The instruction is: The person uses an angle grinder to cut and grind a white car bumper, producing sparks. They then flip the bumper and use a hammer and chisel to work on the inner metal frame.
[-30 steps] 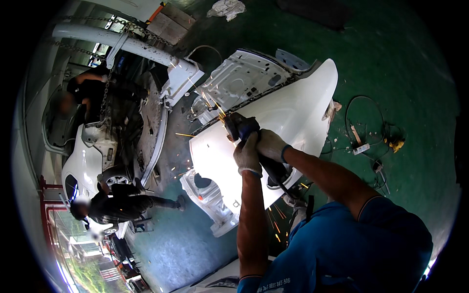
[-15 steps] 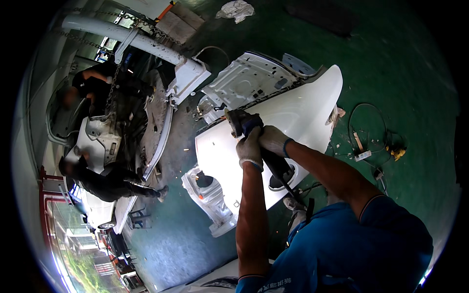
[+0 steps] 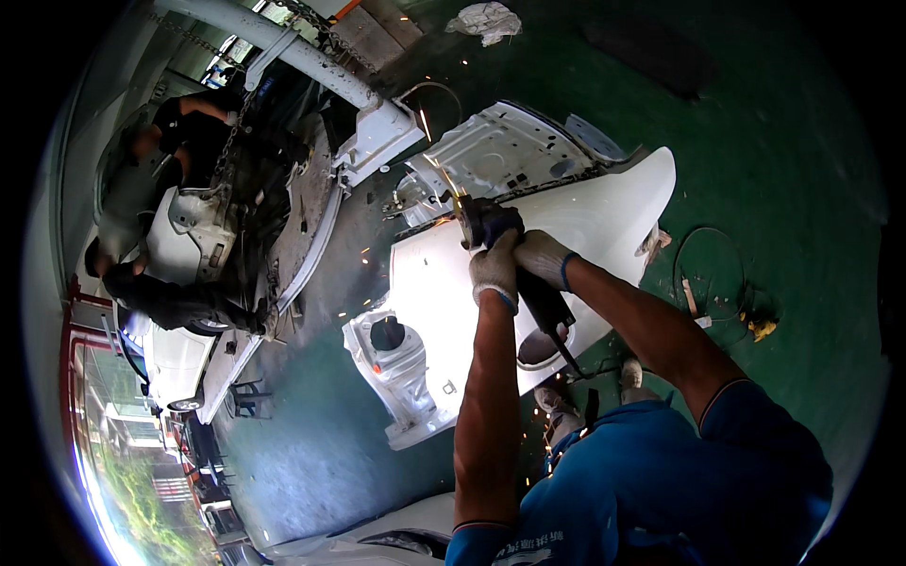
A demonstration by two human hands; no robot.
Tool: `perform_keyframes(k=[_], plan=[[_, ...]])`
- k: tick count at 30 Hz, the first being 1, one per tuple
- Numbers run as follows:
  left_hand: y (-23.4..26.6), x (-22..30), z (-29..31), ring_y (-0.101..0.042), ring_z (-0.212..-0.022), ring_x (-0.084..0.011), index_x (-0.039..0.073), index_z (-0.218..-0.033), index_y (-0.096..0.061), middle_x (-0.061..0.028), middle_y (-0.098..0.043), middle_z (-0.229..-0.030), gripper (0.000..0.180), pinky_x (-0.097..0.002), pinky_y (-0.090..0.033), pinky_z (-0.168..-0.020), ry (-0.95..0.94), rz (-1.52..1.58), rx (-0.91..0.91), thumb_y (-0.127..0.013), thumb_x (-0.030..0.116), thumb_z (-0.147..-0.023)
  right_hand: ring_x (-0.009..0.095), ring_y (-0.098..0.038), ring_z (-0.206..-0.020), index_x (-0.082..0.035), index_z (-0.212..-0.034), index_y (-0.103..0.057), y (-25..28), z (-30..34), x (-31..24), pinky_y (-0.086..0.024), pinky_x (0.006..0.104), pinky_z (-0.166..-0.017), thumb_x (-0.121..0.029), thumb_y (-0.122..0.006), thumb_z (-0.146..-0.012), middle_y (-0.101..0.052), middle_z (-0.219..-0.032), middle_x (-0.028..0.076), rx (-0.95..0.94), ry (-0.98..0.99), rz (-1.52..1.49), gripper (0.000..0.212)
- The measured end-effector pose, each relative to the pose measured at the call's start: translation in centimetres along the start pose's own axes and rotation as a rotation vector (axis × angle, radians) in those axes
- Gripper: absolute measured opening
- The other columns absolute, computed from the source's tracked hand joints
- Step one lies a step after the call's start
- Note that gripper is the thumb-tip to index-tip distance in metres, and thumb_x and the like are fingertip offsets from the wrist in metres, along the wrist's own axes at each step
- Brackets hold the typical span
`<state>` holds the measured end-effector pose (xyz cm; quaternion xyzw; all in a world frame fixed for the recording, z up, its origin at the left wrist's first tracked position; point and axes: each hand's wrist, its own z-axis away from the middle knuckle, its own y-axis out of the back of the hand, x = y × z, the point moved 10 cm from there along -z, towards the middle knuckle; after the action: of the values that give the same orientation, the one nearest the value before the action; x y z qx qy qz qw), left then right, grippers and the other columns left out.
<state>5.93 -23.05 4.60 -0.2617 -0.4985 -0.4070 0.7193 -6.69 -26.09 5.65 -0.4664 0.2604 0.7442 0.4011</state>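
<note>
Evidently, the far side is crowded: a pale stamped panel [image 3: 514, 156] is placed just beyond the white body panel [image 3: 604, 203]; a thick grey pipe [image 3: 283, 47] and a chain [image 3: 229, 156] are seen at upper left, near a white car [image 3: 179, 363] and two people [image 3: 184, 294]; at right, a yellow object [image 3: 763, 330] is seen on the green floor [image 3: 793, 189]. The dark power tool [image 3: 491, 222] is held at the white panel's far edge, with sparks [image 3: 436, 172] thrown outward; it is clasped by the left hand [image 3: 494, 274] and right hand [image 3: 545, 258], both curled around its body, side by side (pale knitted gloves with blue cuffs are worn); its contact point is obscured. The white panel is smooth, glossy and curved, tapered at right; its round opening [image 3: 536, 357] is partly covered by the tool; the stamped panel is ridged and pierced.
</note>
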Motion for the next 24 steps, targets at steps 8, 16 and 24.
perform_keyframes(k=[8,16,24], plan=[[-0.2,-0.7,-0.4,-0.07,-0.09,-0.0264,-0.002,-0.122,-0.07,-0.0129,-0.072,-0.104,0.05,-0.0405,-0.057,-0.076,0.037,-0.038,0.003,-0.082,0.031,-0.087,0.037,-0.075,-0.09,0.009,-0.114,-0.069,0.0,-0.6,0.4,-0.059,0.0459,-0.077,-0.026,-0.054,-0.093,-0.075,-0.102,0.028,-0.02,-0.006,0.074,0.044],[0.4,-2.5,-3.0,-0.067,-0.12,-0.0296,-0.005,-0.134,-0.068,-0.02,-0.072,-0.127,0.072,-0.0374,-0.05,-0.101,0.047,-0.143,-0.013,-0.076,0.049,-0.086,0.035,-0.077,-0.088,0.01,-0.106,-0.072,0.2,-2.4,0.3,-0.062,0.0432,-0.076,-0.03,-0.061,-0.085,-0.075,-0.098,0.028,-0.031,0.095,0.198,0.046],[-0.8,-0.6,-2.1,-0.069,-0.109,-0.0284,0.001,-0.135,-0.067,-0.0172,-0.072,-0.121,0.065,-0.0396,-0.053,-0.091,-0.016,-0.076,-0.029,-0.077,0.044,-0.087,0.036,-0.076,-0.094,0.008,-0.105,-0.073,1.0,-2.9,0.0,-0.062,0.0441,-0.08,-0.03,-0.064,-0.083,-0.075,-0.099,0.029,-0.04,0.072,0.26,0.045]])
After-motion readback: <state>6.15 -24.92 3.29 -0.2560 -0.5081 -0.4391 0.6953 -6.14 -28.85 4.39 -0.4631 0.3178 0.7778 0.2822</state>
